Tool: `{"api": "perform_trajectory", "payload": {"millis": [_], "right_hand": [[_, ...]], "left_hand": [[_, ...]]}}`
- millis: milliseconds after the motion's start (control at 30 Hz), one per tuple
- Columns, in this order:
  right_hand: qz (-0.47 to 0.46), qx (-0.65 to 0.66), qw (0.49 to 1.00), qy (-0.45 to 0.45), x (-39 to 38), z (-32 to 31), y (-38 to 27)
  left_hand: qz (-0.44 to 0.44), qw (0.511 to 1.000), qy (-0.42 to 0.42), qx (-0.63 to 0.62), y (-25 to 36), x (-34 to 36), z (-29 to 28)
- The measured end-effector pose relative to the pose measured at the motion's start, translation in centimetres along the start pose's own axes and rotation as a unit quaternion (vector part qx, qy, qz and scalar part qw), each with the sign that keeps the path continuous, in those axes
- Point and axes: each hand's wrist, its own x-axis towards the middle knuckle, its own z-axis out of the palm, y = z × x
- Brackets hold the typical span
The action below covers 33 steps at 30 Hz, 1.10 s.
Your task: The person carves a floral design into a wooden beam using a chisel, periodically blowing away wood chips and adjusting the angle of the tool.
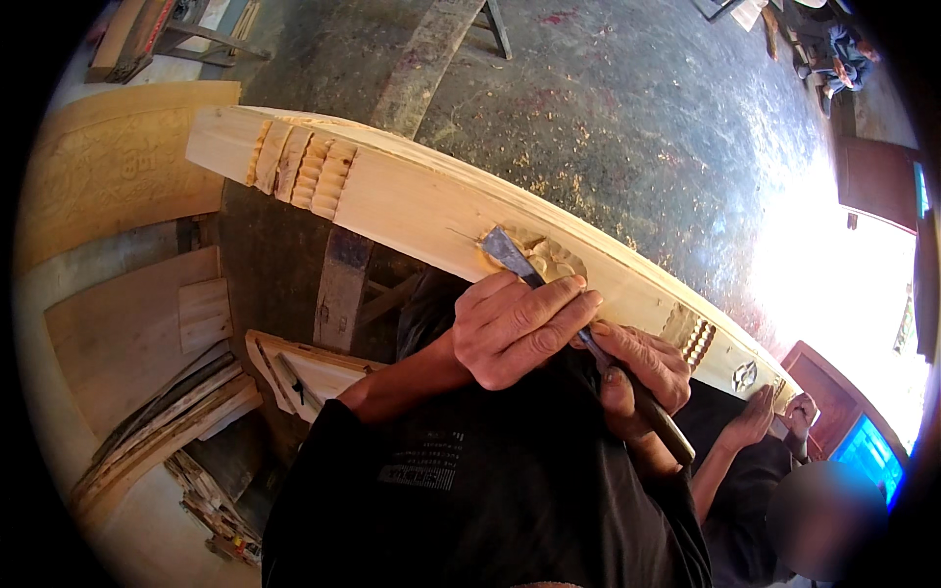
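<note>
A long pale wooden beam (421,201) runs slantwise in front of me, from upper left to lower right. Its face bears a carved relief (557,259), rounded and leaf-like, near the middle. My left hand (520,328) is closed round the shank of a chisel (508,253), its knuckles by the beam's near edge. Farther back, my right hand (647,367) grips the same chisel where the dark wooden handle begins. The flat, flared grey blade points up and left, its tip at the left border of the relief. Part of the shank is hidden under my fingers.
A co-worker's hands (753,419) are at the beam's right end. Trestle timber (343,284) stands beneath the beam. A carved panel (127,162) and stacked boards (162,431) are at left. Wood chips litter the dark floor (627,118); another person (848,64) sits far right.
</note>
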Motion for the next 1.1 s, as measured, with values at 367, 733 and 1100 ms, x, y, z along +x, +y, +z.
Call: {"api": "perform_trajectory", "payload": {"millis": [367,733,1100], "right_hand": [[0.197,0.007,0.929,0.313,-2.3,0.5,1.6],[0.217,0.044,0.890,0.399,-2.4,-2.8,3.8],[0.173,0.097,0.874,0.444,-5.4,-1.7,2.0]], "left_hand": [[0.112,0.993,0.008,-0.027,0.0,0.6,-0.3],[0.074,0.993,-0.077,-0.041,0.0,0.1,-1.7],[0.091,0.981,-0.163,-0.047,-1.7,1.7,-7.1]]}}
